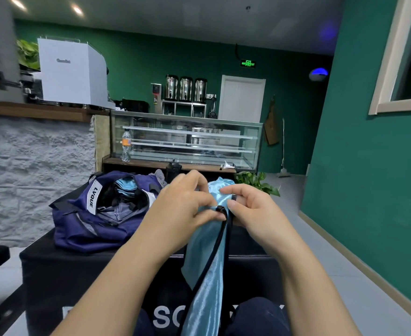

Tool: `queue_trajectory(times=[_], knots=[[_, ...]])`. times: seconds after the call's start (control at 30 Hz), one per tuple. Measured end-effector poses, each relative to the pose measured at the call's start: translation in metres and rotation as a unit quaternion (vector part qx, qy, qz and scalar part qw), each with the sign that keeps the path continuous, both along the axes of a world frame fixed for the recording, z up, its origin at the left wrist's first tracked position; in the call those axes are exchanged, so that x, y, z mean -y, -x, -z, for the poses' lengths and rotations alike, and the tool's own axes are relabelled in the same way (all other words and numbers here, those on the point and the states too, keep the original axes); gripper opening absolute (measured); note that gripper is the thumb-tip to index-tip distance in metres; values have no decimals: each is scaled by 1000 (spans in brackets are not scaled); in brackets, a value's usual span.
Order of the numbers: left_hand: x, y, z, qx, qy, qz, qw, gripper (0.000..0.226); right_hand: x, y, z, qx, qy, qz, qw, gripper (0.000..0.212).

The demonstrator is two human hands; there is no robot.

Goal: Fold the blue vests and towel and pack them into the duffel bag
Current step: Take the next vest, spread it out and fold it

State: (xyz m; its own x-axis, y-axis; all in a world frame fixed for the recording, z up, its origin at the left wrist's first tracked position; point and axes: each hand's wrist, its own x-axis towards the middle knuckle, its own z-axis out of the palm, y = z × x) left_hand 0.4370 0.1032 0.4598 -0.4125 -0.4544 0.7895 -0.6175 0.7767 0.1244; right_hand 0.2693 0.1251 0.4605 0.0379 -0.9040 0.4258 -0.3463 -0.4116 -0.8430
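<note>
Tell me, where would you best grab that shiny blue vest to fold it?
Probably at its gathered top, where the left hand and right hand already pinch it. The vest hangs long and slippery toward the lap, so a grip from both sides would keep it controlled.

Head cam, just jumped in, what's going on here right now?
A person holds a shiny light-blue vest up over a black table, both hands pinching its top by the black cord. The left hand and right hand are close together. The navy duffel bag sits open on the table to the left, with blue fabric already inside.
</note>
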Motion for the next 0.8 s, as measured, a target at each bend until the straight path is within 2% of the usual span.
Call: queue_trajectory(times=[0.1,0.23,0.4,0.53,0.7,0.8], knots=[[0,1,2,-26,50,-48,997,42,-5,-4,-4,29,-12,-57,998,24],[1,1,1,-47,35,-76,995,47,-9,-7,-6,30,1,-95,995,25],[1,-2,1,-66,34,-73,995,47,-16,-6,-9,-10,-17,-96,995,30],[0,-1,1,-64,48,-75,994,47,-17,-6,-10,-11,-21,-92,995,19],[3,2,5,-120,51,-84,988,44,-21,-1,-14,-8,-5,-131,991,12],[9,1,10,-106,57,-60,991,45,-19,3,-14,-6,-2,-121,993,12]])
